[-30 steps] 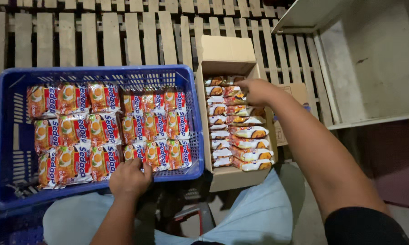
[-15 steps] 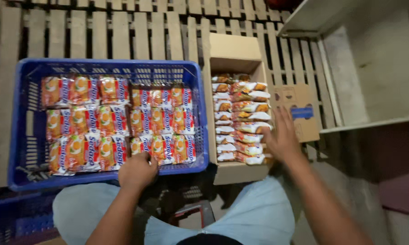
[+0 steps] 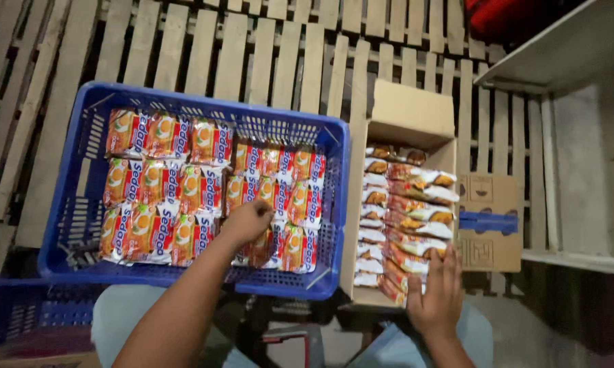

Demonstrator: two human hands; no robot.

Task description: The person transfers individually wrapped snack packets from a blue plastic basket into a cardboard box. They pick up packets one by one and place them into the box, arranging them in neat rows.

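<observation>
Down at the near end of the cardboard box (image 3: 410, 112), the right hand (image 3: 435, 296) lays loose, unclenched fingers (image 3: 431, 265) on crosswise noodle packets (image 3: 408, 225), while the left hand (image 3: 247, 221) presses flat on crate packets (image 3: 205, 194).

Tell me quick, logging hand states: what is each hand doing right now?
Left hand: curled on the noodle packets in the blue crate; grip cannot be told.
Right hand: open, fingers on packets in the cardboard box.

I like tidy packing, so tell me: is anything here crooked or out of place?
Mostly neat. The packets in the cardboard box lie slanted, less even than the flat rows in the blue crate. Nothing spilled or torn shows.
</observation>
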